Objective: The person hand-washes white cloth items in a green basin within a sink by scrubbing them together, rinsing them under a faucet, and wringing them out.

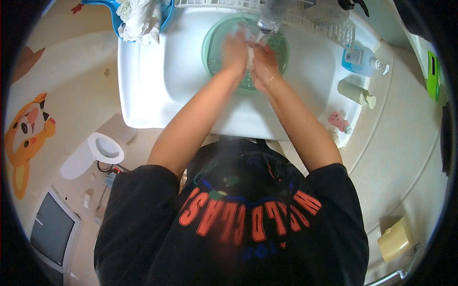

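Both my hands are over a round green basin (205, 49) that holds water and stands in the white sink (183, 57). My left hand (234, 50) is smeared by motion, so its fingers do not show clearly. Close beside it, my right hand (264, 62) is wet and curled inward. A small whitish, cloth-like thing (250, 58) shows between the two hands, pressed against the right one; most of it is hidden. Water runs from the tap (268, 24) just above my right fingers.
White cloths (143, 21) fill a blue basin (116, 18) at the far left. A white plastic rack (329, 31) lies behind the tap. Along the right rim stand a blue pump bottle (359, 61), a pale green pump bottle (352, 91) and a small pink bottle (338, 121).
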`<state>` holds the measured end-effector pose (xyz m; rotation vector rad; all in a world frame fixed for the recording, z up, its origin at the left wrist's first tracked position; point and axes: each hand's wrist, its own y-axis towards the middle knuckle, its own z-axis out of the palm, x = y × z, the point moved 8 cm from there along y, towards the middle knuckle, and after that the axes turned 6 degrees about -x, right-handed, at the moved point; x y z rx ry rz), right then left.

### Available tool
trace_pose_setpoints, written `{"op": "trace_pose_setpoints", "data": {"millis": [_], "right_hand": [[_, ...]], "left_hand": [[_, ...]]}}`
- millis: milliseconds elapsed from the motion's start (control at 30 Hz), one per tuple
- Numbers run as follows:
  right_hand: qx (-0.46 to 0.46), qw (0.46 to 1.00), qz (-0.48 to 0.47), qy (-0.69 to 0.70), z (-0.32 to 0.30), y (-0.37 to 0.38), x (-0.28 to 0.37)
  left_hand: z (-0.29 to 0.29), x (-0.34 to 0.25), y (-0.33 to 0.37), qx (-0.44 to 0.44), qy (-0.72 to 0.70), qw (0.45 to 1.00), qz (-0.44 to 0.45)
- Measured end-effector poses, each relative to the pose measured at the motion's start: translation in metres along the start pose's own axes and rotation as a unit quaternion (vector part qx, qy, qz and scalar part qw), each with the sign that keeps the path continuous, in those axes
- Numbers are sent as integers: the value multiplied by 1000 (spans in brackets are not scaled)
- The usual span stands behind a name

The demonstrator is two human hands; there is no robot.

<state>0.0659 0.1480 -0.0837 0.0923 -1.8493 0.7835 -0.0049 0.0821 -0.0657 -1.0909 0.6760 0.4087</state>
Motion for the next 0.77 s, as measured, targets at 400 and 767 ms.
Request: {"op": "trace_pose_setpoints", "data": {"millis": [400,767], "right_hand": [[40,958,114,262,-12,3,19],[128,920,78,361,-3,27,10]], "left_hand": [[11,-19,-44,-56,222,944,240],[8,-4,-42,26,155,979,128]]}}
